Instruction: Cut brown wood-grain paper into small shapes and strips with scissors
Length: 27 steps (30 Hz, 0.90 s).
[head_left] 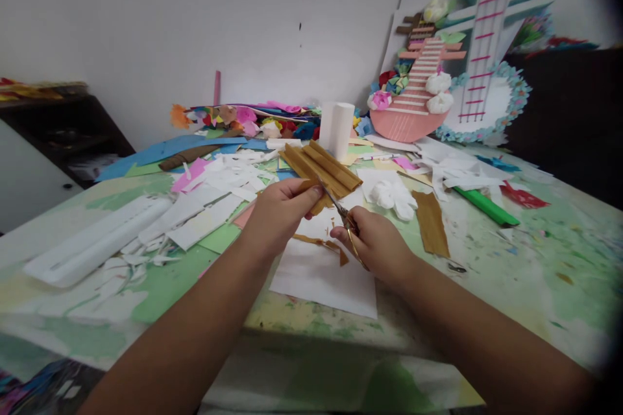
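My left hand [287, 207] pinches a piece of brown crepe paper, its thumb and fingers pressed together. In my right hand [377, 240] is a pair of scissors [349, 224], fingers through the handles and blades pointing up and left to the paper at my left fingertips. Behind the blades lies folded brown crepe paper [324, 168]. Below my hands, brown scraps [343, 256] rest on a white sheet [324, 279]. To the right of my right hand is another brown crepe strip [431, 224], with a white paper flower [393, 198] beside it.
A long white device [97, 240] and white paper scraps [228, 172] cover the left side. White rolls [344, 131] stand at the back. Paper-decorated guitar shapes [409, 117] lean against the wall. A green roll [487, 206] and red paper [524, 195] lie to the right.
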Motion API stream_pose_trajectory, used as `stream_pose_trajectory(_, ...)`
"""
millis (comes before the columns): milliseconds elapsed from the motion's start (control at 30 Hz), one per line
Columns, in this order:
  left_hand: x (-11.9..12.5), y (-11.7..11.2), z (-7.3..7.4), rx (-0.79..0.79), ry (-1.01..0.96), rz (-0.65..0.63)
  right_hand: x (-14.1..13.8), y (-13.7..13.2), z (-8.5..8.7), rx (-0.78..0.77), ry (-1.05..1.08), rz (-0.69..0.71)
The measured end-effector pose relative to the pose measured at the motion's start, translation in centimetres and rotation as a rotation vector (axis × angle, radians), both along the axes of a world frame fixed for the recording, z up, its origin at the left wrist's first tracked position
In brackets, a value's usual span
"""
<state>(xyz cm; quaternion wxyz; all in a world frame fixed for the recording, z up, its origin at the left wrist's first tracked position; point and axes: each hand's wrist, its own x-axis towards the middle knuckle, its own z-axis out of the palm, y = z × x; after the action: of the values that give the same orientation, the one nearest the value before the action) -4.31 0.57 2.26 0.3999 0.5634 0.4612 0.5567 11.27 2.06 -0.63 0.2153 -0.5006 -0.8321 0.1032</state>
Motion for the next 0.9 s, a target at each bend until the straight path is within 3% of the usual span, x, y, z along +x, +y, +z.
stream_pose_trajectory(433,-0.47,-0.24,0.71,-0.05,0.055,0.039,-0.14,-0.07,0.07,0.013,-0.075,0.01)
stream_pose_trajectory(900,-0.97,0.01,0.39,-0.076,-0.084,-0.089,0.34,0.0,0.14,0.123,-0.089,-0.034)
